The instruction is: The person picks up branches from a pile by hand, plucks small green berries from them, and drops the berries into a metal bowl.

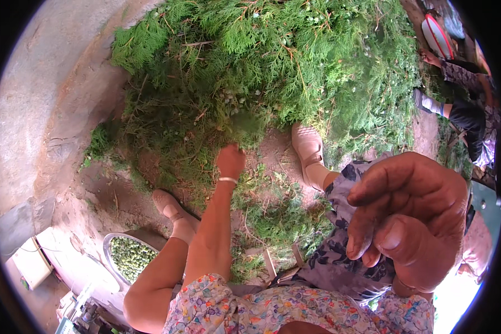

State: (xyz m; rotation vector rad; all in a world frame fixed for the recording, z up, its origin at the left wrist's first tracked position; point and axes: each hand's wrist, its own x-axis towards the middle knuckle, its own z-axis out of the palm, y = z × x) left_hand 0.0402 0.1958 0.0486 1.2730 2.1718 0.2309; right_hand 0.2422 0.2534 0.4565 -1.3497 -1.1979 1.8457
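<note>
Nearest us, the right hand (414,217) hangs loosely curled, its fingers standing off the palm; we see nothing in it. Farther down, the left hand (230,160) is balled at the near edge of the evergreen branches (273,47); we cannot tell whether it grips the blurred sprig (247,125) just beyond. Left of the legs stands a basin (107,253) of small green pieces (131,259). The branches lie heaped past the feet. We judge the step as sorting through this greenery; the next move calls for a secure hold on one sprig. At far right, a co-worker's hand (430,57) rests near a red-and-white object (437,36). We can read no writing or labels.
</note>
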